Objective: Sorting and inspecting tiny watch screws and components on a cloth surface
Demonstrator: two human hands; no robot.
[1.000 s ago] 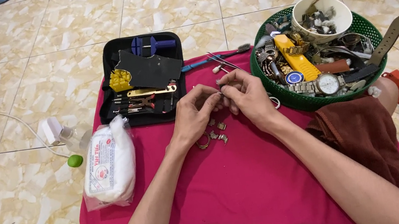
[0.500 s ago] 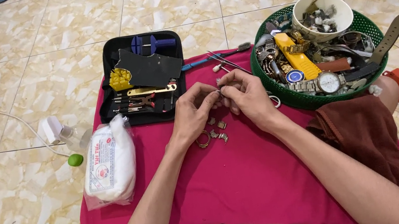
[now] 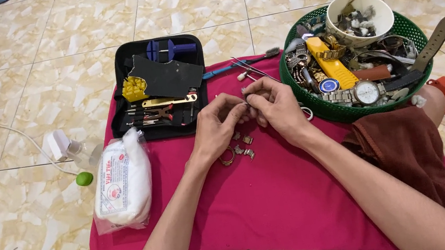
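Far left of the hands lies a white bag (image 3: pixel 122 183) with a red-and-blue label. The left hand (image 3: pixel 217 128) and right hand (image 3: pixel 277 106) meet, fingertips pinched on a tiny part (image 3: pixel 246 103), above metal links (image 3: pixel 240 147) on the pink cloth (image 3: pixel 277 192). Right: green basket (image 3: pixel 310 96).

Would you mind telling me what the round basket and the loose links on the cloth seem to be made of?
The basket looks like moulded green plastic: uniform colour, open lattice wall. The loose links below the left hand and right hand look like metal, glinting gold and silver; which alloy is unclear.
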